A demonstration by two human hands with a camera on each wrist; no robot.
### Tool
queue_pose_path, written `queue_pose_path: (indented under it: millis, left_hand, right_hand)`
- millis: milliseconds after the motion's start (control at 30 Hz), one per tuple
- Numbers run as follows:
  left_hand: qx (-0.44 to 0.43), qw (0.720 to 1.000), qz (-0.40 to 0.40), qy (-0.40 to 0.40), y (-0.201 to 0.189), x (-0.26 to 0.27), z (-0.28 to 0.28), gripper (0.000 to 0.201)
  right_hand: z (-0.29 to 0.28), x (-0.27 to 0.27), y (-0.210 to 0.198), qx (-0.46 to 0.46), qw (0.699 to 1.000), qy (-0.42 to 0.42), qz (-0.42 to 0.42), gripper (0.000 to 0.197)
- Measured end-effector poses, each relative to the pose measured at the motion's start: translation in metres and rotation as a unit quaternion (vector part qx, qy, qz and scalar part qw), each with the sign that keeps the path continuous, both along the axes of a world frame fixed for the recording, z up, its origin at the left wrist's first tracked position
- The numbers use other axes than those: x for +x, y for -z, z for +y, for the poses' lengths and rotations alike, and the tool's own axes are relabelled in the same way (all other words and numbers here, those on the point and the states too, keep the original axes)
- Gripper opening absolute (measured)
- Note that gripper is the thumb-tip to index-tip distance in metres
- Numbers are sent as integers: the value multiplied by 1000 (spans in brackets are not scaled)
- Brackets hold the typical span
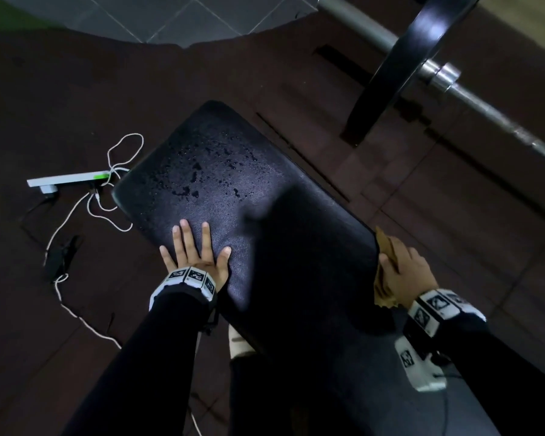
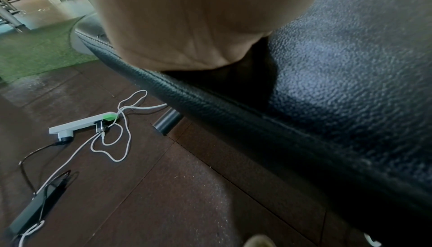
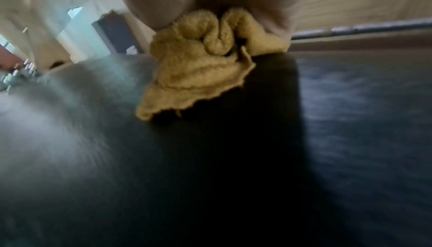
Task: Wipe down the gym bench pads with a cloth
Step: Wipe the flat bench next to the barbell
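My left hand (image 1: 195,250) lies flat on the pad (image 1: 265,215); my right hand (image 1: 403,272) bunches the cloth (image 1: 384,247) at its four-o'clock edge. Droplets (image 1: 202,171) at eleven o'clock could smear, or the loose cloth slip off.

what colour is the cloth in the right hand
Tan, a yellowish brown. The cloth shows best in the right wrist view.

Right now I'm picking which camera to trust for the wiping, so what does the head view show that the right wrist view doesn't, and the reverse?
Head only: droplets on the pad's far end, the left hand flat on it, the power strip on the floor.
Right wrist only: the cloth's bunched folds, close up.
Both: pad, cloth, right hand gripping it, barbell.
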State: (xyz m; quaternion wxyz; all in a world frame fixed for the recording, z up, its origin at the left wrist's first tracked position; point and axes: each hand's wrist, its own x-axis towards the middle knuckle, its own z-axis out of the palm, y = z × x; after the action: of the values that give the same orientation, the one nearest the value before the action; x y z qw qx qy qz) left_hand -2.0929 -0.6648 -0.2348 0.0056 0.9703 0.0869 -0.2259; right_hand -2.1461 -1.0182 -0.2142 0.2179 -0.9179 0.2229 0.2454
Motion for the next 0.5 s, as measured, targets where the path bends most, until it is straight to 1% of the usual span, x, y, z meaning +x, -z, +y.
queue_pose_path:
  millis: [67, 133, 200, 267, 333, 400, 467, 500]
  left_hand:
    - [-14, 1000, 5, 1, -2, 0, 0, 78]
    - [-30, 1000, -3, -2, -7, 0, -2, 88]
    - [-49, 999, 20, -11, -13, 1, -4, 97]
    - [-43, 998, 48, -9, -19, 4, -3, 101]
    - [-41, 996, 79, -10, -26, 7, -3, 101]
    - [-43, 995, 86, 6, -29, 8, 0, 99]
    - [-49, 994, 91, 36, -31, 7, 6, 91]
    - [-56, 994, 80, 53, -34, 9, 10, 86]
  right_hand:
    - [16, 20, 0, 7, 1000, -2, -18, 51]
    - [33, 47, 0, 13, 1000, -3, -21, 51]
    - [48, 75, -1, 23, 1000, -14, -7, 51]
    - [57, 93, -3, 34, 999, -31, 8, 51]
    - [58, 94, -7, 45, 998, -31, 3, 51]
    - [53, 82, -13, 44, 999, -24, -15, 52]
    - [42, 60, -18, 43, 999, 4, -14, 50]
    - [36, 49, -20, 45, 999, 13, -7, 49]
